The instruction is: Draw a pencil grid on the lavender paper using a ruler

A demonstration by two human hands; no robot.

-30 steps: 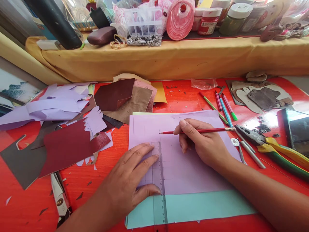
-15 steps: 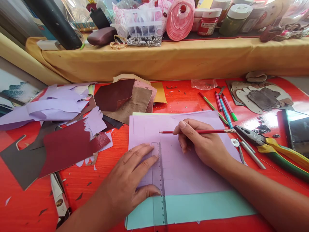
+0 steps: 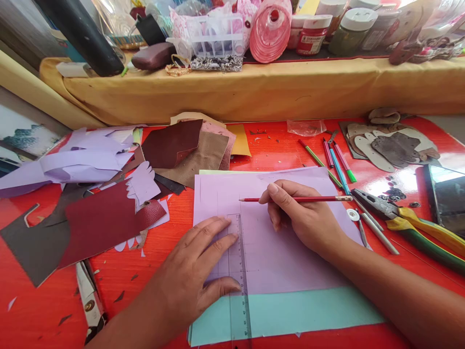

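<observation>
My left hand (image 3: 194,269) lies spread on a clear plastic ruler (image 3: 240,286), its fingertips and thumb pressing the ruler down lengthwise. Beneath the ruler is a lilac sheet of paper (image 3: 290,261) with thin pencil lines drawn on it. A mint-green sheet (image 3: 308,310) shows under its near edge. In my right hand (image 3: 305,220) a red pencil (image 3: 316,198) is gripped between thumb and fingers, nearly level. Its tip points left, close above the ruler's far end; whether it touches the paper I cannot tell.
Leather pieces (image 3: 101,220) and lilac paper scraps (image 3: 80,160) lie to the left, near scissors (image 3: 89,295). On the right are felt-tip pens (image 3: 337,165), pliers (image 3: 392,211), a phone (image 3: 448,194) and stacked leather cutouts (image 3: 394,145). A cloth-covered ledge (image 3: 236,92) with jars and boxes runs behind.
Almost nothing differs. The view has shifted very slightly; both hands, the ruler and the pencil keep their places on the paper.
</observation>
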